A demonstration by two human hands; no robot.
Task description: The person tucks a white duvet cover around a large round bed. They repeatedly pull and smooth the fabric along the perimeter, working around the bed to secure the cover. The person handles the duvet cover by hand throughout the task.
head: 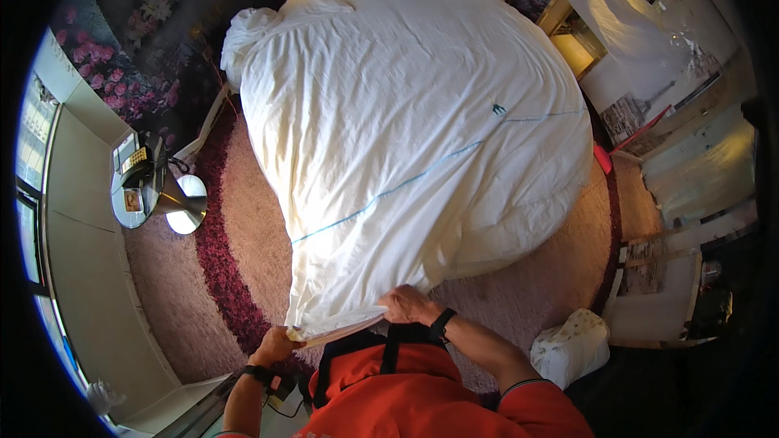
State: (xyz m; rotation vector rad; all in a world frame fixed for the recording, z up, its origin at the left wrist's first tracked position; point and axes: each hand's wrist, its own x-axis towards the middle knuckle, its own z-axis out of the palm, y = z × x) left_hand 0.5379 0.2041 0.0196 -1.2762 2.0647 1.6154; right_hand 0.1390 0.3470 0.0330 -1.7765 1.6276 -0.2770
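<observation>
A large white cloth cover (389, 103), likely a duvet cover, spreads in wrinkles over a rounded bed and reaches down to my waist. A blue line crosses it, and a small green mark (499, 109) shows right of its middle. My left hand (274, 345) grips one corner of its near edge. Farther right along that edge, my right hand (408, 305) holds a gathered part in its fist. Between both hands the edge is drawn taut. The mattress beneath is hidden, and at the far left the cloth lies bunched (252, 27).
Left stands a small round glass table (131, 219) with a telephone (135, 164). A folded white quilt bundle (572, 347) lies on the carpet (487, 298) at lower right. A red long-handled item (602, 159) leans beyond the bed's right side. Windows (30, 194) line the left wall.
</observation>
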